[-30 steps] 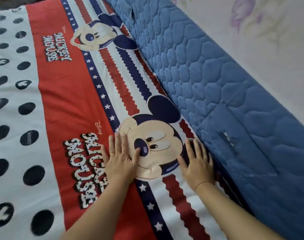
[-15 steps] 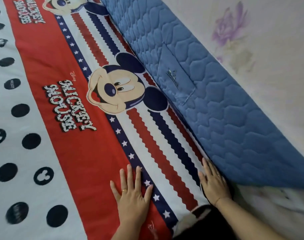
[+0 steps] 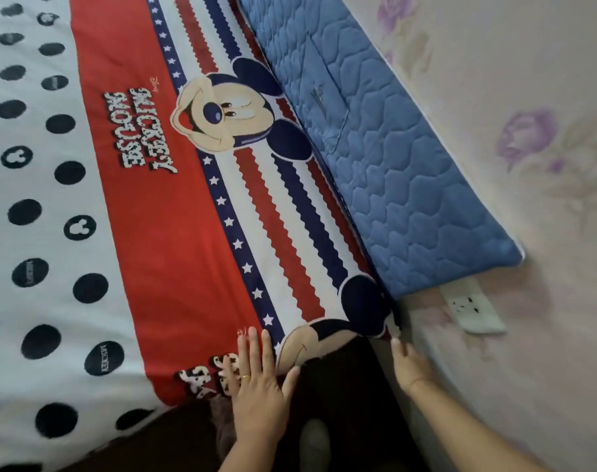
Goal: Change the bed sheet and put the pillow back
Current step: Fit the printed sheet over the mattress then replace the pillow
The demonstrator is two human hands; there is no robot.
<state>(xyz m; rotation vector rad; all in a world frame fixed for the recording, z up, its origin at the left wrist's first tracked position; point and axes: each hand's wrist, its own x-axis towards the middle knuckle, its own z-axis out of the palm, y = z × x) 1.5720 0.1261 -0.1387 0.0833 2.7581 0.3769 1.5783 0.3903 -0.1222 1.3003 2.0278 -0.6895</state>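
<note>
Head view: the bed sheet (image 3: 188, 267), printed with a cartoon mouse, a red band, wavy red and navy stripes and black dots on white, lies spread flat over the bed, with hardly a wrinkle in the part that shows. Its near right corner ends at a dark drop beside the bed.

The left hand (image 3: 256, 390) lies palm down on the sheet's near edge, fingers straight and slightly spread, a ring on one. The right hand (image 3: 409, 362) is off to the right, in the gap between bed and wall, just near of the sheet's corner. It is blurred, but its fingers look stretched out and hold nothing I can make out; whether they touch the cloth I cannot tell.

A blue quilted pad (image 3: 409, 185) stands along the flowered wallpaper (image 3: 525, 141) on the right, touching the sheet's right edge, with a wall socket (image 3: 470, 310) just past its near end.

The sheet seems on and smoothed; the near corner probably wants tucking. No pillow is in view, so that step looks undone.
</note>
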